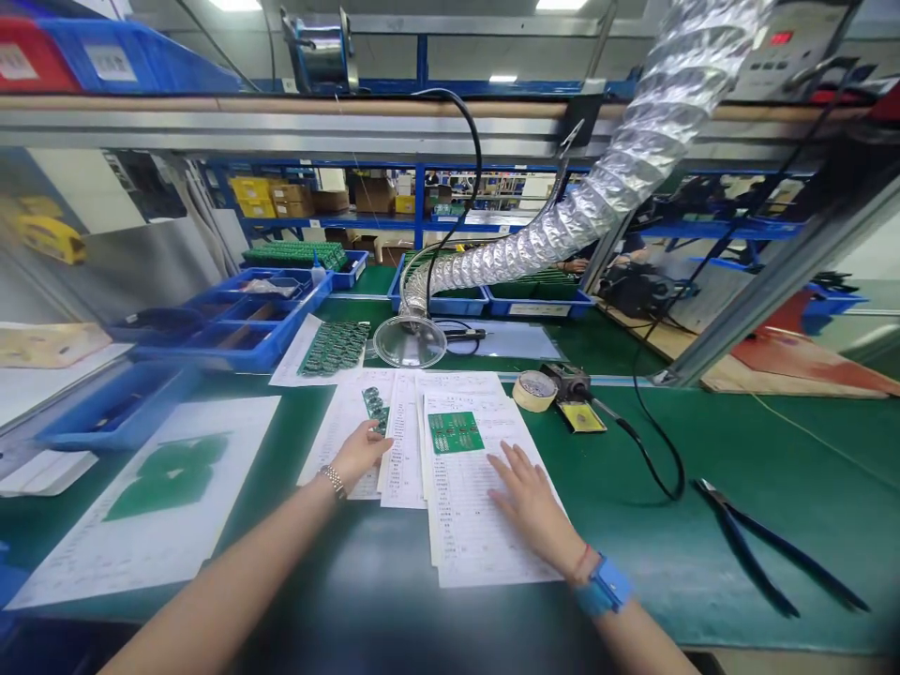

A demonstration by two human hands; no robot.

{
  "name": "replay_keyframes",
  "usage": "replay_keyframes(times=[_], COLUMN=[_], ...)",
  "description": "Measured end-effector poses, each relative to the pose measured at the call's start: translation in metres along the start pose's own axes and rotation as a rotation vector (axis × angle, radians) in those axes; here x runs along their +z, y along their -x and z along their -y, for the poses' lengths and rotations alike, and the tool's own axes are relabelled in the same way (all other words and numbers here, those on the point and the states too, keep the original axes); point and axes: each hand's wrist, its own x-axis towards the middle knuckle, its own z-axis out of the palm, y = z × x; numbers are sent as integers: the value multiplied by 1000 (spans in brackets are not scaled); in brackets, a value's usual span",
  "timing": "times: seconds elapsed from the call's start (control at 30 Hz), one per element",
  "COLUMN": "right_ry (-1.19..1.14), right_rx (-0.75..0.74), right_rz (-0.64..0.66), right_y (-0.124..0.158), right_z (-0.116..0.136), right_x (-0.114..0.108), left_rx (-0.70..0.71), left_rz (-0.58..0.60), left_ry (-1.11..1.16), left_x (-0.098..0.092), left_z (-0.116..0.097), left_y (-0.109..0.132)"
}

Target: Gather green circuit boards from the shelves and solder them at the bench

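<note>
My left hand [360, 456] has its fingers closed at the lower end of a narrow green circuit board strip [375, 403], over printed sheets [337, 439]. Its fingertips partly cover the board's lower end. My right hand [529, 499] rests with fingers spread on a stack of printed sheets [468, 534]. Just above and left of those fingers, a larger flat green circuit board [456, 432] lies on the same stack, apart from the hand. A blue band and a red string circle my right wrist.
A clear funnel hood [410, 341] on a silver duct [534, 246] hangs behind the sheets. Tape [534, 390] and a soldering iron stand [575, 394] sit right, with long-handled pliers [766, 544] nearer. Blue bins [246, 347] and a sheet with green boards [172, 473] lie left.
</note>
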Motion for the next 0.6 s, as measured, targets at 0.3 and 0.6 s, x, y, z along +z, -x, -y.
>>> replay_keyframes(times=[0.3, 0.6], right_ry=[56, 131], right_rx=[63, 29], right_rz=[56, 18], right_y=[-3, -7], right_z=[-38, -12], right_x=[1, 6], left_rx=[-37, 67], left_rz=[155, -89], left_ry=[109, -141], left_x=[35, 32], left_z=[-7, 1], left_y=[-2, -6])
